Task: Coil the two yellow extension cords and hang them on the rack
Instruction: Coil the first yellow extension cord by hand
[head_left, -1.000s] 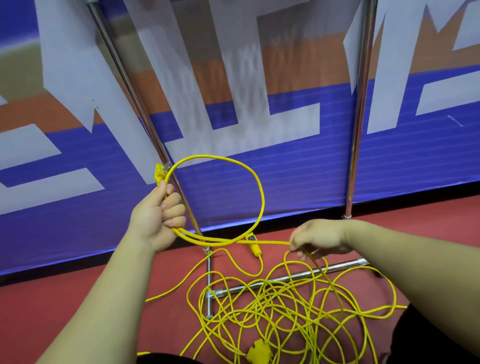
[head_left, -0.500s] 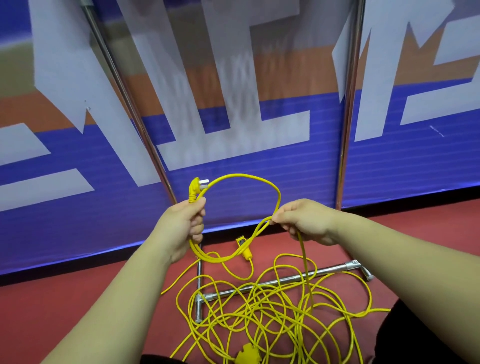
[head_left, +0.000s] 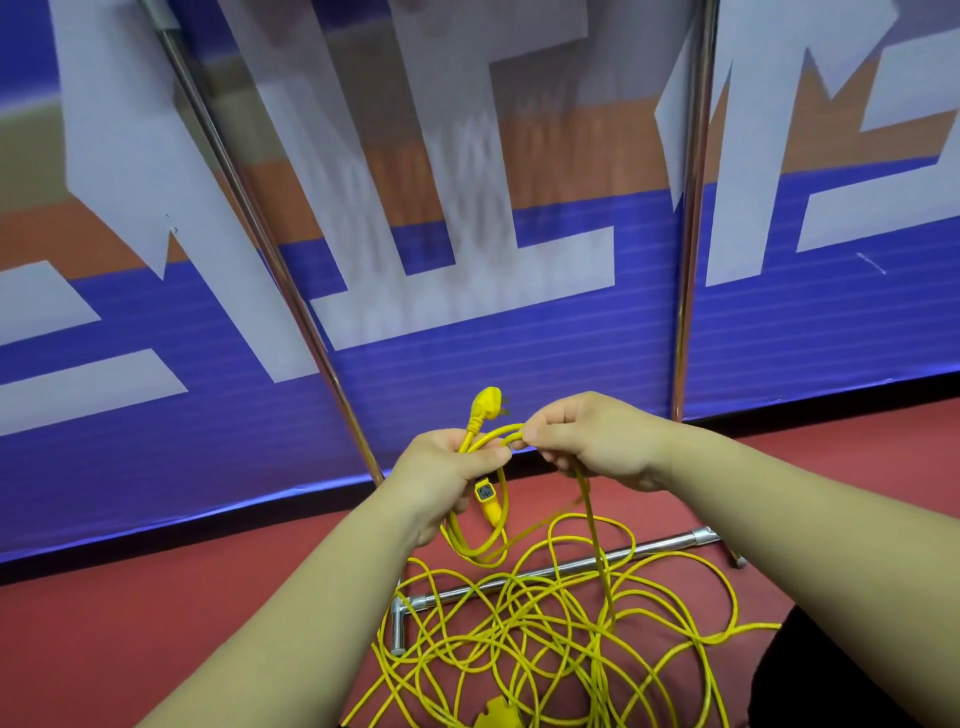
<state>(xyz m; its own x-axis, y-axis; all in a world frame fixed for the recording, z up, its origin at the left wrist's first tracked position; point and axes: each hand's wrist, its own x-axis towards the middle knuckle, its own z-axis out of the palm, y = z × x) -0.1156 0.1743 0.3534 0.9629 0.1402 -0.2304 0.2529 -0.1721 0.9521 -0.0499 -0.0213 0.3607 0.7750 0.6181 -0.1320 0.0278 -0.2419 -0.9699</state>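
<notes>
Left hand (head_left: 447, 467) clenches the small coil (head_left: 475, 543), plug (head_left: 485, 406) up, anchoring it. Right hand (head_left: 587, 441) pinches cord (head_left: 591, 512) just beside, likely passing in a loop from the floor tangle (head_left: 524, 642).

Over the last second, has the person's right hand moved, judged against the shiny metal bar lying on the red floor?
Yes. The right hand has risen away from the metal bar and shifted left, meeting the left hand at the yellow extension cord.
</notes>
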